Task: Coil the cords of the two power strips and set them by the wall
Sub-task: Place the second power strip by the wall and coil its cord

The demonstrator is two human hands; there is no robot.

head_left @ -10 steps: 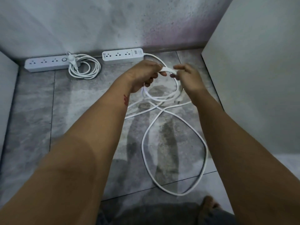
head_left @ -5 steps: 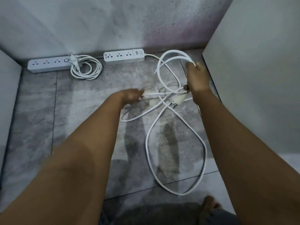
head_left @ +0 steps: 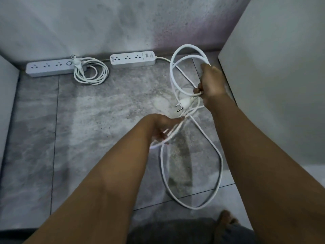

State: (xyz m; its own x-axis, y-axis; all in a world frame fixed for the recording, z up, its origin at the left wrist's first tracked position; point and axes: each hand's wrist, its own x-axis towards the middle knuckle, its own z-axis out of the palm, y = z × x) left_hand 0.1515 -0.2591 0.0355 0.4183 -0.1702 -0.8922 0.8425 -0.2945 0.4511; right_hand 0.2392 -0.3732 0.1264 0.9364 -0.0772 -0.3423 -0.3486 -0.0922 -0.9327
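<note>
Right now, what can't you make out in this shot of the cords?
All head view:
- Left hand: motion blur hides its grip on the loose cord.
- Right hand: its back hides the palm and held loop count.
- Right power strip: label too small.
- Left power strip: cord end hidden under its plug and coiled cord.

left hand fingers blurred; foot partly hidden

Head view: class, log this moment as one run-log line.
left strip: coiled cord, by wall | right strip: by wall | right hand: grips loops | left hand: grips loose cord
</note>
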